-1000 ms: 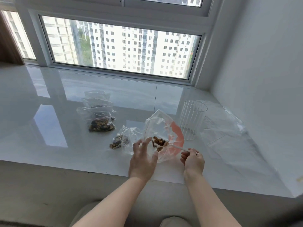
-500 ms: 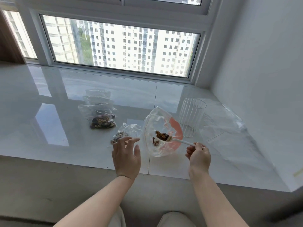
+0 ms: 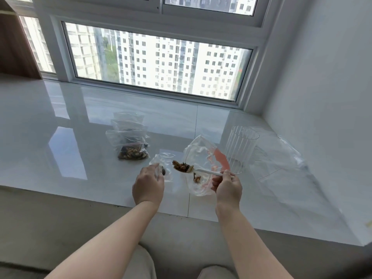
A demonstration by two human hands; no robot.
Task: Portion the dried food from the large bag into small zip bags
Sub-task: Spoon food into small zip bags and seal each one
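Note:
The large clear bag (image 3: 198,156) with a red patch stands open on the white sill, a few bits of dried food left in its bottom. My right hand (image 3: 227,186) grips the handle of a white spoon (image 3: 203,171) heaped with nuts and dried pieces, its bowl hanging just left of the large bag's mouth. My left hand (image 3: 149,184) holds a small clear zip bag (image 3: 163,164) with a little dried food in it, right beside the spoon's bowl.
A row of small zip bags (image 3: 128,137) lies at the back left, the nearest one filled with dried food. A ribbed clear cup (image 3: 240,148) stands right of the large bag. Flat clear plastic (image 3: 281,164) lies further right, near the white wall. The sill's front edge (image 3: 100,200) runs under my wrists.
My right hand has lifted the loaded spoon out of the large bag and swung it left. My left hand left the large bag and took hold of the small zip bag.

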